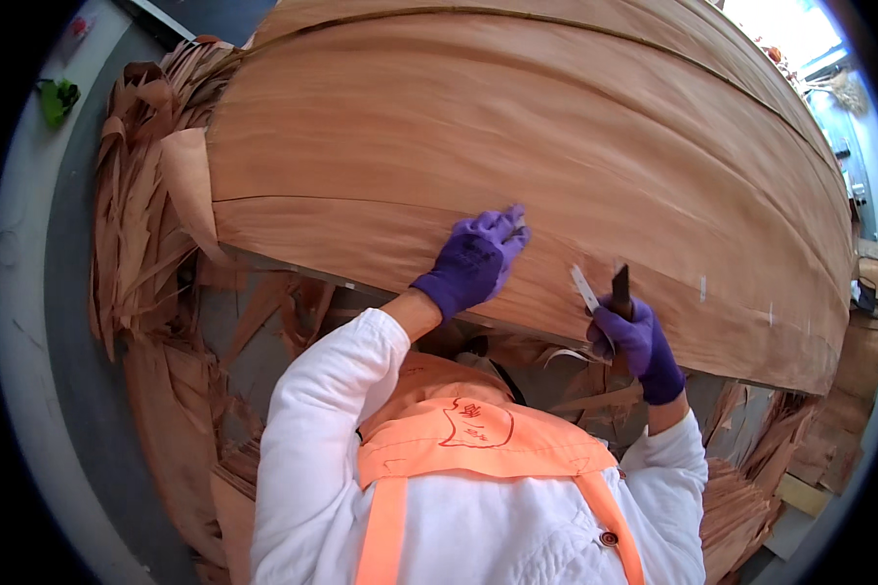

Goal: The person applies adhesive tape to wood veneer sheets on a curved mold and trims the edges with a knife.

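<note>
A large reddish-brown wood veneer sheet (439, 107) spreads in front of me, with a long seam running across its near part. My left hand (473, 258), in a purple glove, rests on the veneer by that seam. Its fingertips are drawn together around a small greyish bit that I cannot make out. Nearer the front edge, my right hand (639, 341), also gloved in purple, is closed around a dark knife-like tool (621, 291) with a slanted end. A narrow white strip (584, 290) sticks up from the same hand, beside the thumb.
Torn veneer scraps (132, 224) pile up at the left, and more strips hang below the front edge. Small white tape pieces (702, 288) mark the sheet at right. A long thin strip (439, 12) crosses the far part. A green object (59, 100) lies at far left.
</note>
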A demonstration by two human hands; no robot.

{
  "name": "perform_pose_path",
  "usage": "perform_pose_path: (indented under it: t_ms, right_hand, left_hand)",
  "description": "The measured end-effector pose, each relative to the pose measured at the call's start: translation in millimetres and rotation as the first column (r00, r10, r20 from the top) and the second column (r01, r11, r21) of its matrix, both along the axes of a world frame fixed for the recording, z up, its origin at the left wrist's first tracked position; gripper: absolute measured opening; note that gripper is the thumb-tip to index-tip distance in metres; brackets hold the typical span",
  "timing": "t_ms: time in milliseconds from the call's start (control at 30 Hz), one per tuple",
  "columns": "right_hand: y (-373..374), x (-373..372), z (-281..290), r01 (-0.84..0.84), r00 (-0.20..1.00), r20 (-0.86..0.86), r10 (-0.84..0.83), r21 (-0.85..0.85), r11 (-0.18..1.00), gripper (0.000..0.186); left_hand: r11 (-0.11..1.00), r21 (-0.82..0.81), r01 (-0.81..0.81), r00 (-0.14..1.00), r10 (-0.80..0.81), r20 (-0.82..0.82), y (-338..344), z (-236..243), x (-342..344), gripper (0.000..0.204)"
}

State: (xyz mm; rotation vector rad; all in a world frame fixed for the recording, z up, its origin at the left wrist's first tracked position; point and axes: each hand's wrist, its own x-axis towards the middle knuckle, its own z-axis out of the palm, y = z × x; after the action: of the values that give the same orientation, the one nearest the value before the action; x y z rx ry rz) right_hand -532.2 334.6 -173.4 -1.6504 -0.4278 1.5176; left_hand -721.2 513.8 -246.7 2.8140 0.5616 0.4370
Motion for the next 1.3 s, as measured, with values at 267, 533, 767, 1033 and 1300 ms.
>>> perform_pose_path:
  t_ms: [267, 533, 767, 1033, 1300]
  right_hand:
    - [38, -112, -2, 0.117, 0.981, -0.157, -0.113, 0.012, 0.993, 0.019]
    - [137, -236, -11, 0.163, 0.966, -0.213, -0.145, 0.071, 0.984, 0.018]
    - [180, -283, -3, 0.292, 0.941, -0.198, -0.273, 0.069, 0.954, 0.017]
    - [244, -294, 7, 0.303, 0.950, -0.137, -0.279, 0.200, 0.932, 0.019]
    - [237, -290, -47, 0.272, 0.921, -0.296, -0.252, 0.029, 0.962, 0.018]
  left_hand:
    - [0.991, 0.081, -0.110, 0.993, 0.107, 0.044, 49, 6, -176, 0.046]
    - [0.996, 0.067, -0.064, 0.995, 0.069, -0.075, 123, -23, -268, 0.055]
    - [1.000, -0.009, -0.012, 0.999, 0.012, -0.035, 131, -23, -269, 0.054]
    - [0.999, -0.027, -0.027, 0.999, 0.026, -0.042, 134, -16, -265, 0.050]
    - [0.992, -0.109, -0.071, 0.992, 0.082, 0.097, 149, -13, -258, 0.053]
